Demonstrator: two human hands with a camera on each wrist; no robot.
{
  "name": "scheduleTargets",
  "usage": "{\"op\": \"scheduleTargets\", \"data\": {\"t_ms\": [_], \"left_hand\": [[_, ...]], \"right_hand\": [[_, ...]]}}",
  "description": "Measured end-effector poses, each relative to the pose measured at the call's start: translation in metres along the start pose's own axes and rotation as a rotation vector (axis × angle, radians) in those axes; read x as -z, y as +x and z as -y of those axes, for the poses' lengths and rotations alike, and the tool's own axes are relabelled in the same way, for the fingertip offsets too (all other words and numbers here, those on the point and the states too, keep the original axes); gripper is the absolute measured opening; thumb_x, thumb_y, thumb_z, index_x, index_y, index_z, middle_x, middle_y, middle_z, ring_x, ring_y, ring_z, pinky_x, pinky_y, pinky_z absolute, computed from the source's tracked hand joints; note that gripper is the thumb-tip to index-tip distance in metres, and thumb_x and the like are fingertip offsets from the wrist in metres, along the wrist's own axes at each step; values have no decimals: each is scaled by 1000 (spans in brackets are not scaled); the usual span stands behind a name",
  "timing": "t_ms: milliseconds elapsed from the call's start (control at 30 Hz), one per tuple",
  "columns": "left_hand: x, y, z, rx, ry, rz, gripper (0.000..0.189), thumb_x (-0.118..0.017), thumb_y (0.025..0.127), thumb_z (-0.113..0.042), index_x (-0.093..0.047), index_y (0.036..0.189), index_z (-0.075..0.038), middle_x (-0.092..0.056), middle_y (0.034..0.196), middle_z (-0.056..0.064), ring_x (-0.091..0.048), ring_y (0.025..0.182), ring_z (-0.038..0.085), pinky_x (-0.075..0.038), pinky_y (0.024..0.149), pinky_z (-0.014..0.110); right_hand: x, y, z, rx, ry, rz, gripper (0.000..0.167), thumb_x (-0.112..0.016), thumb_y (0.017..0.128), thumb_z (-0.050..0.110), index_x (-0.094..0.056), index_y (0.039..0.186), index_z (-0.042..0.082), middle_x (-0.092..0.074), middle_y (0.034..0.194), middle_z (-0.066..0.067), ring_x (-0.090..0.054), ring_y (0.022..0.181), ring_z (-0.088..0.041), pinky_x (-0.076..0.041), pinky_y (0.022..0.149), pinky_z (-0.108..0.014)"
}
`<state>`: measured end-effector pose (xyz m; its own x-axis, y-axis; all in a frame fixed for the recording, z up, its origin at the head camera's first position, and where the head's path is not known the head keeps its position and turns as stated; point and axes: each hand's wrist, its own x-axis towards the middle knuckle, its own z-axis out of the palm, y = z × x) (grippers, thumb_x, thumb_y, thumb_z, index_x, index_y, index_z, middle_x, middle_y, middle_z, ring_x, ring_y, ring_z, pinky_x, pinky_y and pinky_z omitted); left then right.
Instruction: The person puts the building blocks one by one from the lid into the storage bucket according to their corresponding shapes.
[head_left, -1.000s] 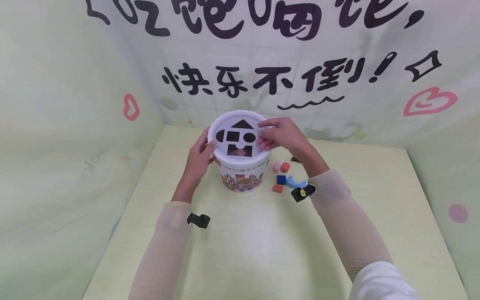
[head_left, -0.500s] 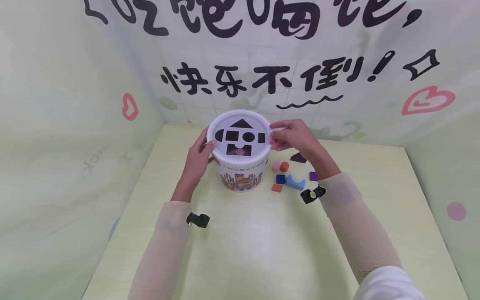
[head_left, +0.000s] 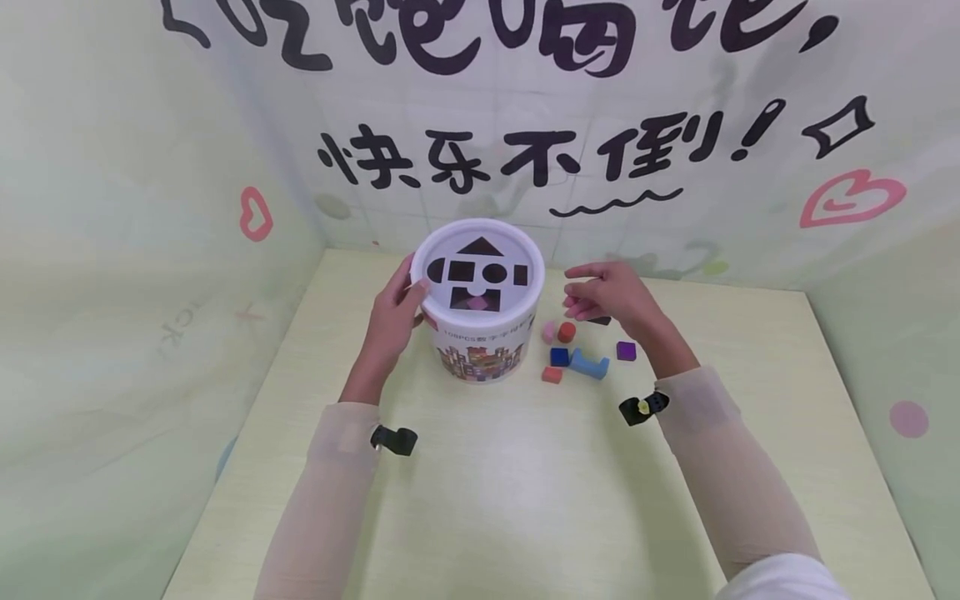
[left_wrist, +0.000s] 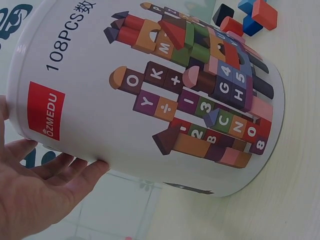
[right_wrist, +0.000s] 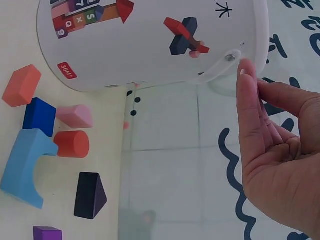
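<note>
A white bucket (head_left: pixel 480 358) with printed block pictures stands upright on the table, its lid (head_left: pixel 513 298) cut with several shaped holes. Through the notched hole a pink piece shows. My left hand (head_left: pixel 396 310) holds the bucket's left side, thumb at the rim; in the left wrist view its fingertips touch the wall. My right hand (head_left: pixel 613 293) hovers right of the bucket, apart from it, holding nothing. Below it lie a red cylinder (right_wrist: pixel 73 144), a pink rounded block (right_wrist: pixel 75 115) and a dark triangular block (right_wrist: pixel 89 196), partly hidden by that hand in the head view.
Right of the bucket also lie a dark blue cube (head_left: pixel 559 357), a light blue arch block (head_left: pixel 588 365), an orange-red block (head_left: pixel 552 375) and a purple cube (head_left: pixel 626 351). The pale table (head_left: pixel 487 500) meets a printed curtain (head_left: pixel 750 225) behind the bucket.
My right hand has moved from over the lid's right side out past the rim, to the right and slightly down. The lid's right-hand rectangular hole has come into view. My left hand stays put.
</note>
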<state>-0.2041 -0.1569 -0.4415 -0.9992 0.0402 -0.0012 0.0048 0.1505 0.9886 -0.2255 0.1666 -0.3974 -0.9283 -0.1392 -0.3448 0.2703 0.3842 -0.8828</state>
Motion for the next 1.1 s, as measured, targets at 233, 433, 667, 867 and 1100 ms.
{"op": "scheduleTargets", "data": {"t_ms": [233, 433, 667, 867, 1100], "left_hand": [[0, 1, 0, -5, -2, -6, 51, -51, 99, -40, -37, 148, -42, -48, 146, 6, -53, 126, 24, -51, 99, 48], [0, 1, 0, -8, -4, 5, 51, -51, 100, -40, -36, 148, -42, -46, 148, 10, -51, 127, 25, -50, 100, 50], [0, 0, -2, -8, 1, -4, 51, -52, 99, -39, -37, 147, -43, -46, 148, 9, -52, 127, 26, -50, 99, 50], [0, 0, 0, -7, -12, 2, 51, -52, 99, -39, -37, 148, -43, -45, 148, 11, -52, 126, 25, -50, 99, 50], [0, 0, 1, 1, 1, -3, 51, -52, 99, -41, -36, 147, -44, -48, 146, 6, -52, 126, 24, -51, 99, 49]], "right_hand": [[0, -1, -30, -57, -20, 23, 42, -61, 97, 20, -54, 135, 4, -68, 105, -22, -70, 79, -23, -61, 76, -31], [-1, -1, -56, -79, 20, 18, 40, -59, 97, 17, -54, 133, 1, -67, 106, -22, -70, 77, -21, -62, 74, -31], [-3, -3, -80, -92, 43, 31, 44, -59, 97, 16, -52, 134, -5, -71, 88, -9, -69, 70, -14, -61, 71, -28], [3, -6, -95, -106, 24, 27, 45, -60, 97, 16, -51, 134, -7, -72, 84, -6, -68, 67, -12, -61, 72, -29], [6, -8, -112, -150, 24, 33, 45, -59, 97, 15, -51, 135, -7, -71, 80, -3, -67, 66, -11, -61, 70, -27]]}}
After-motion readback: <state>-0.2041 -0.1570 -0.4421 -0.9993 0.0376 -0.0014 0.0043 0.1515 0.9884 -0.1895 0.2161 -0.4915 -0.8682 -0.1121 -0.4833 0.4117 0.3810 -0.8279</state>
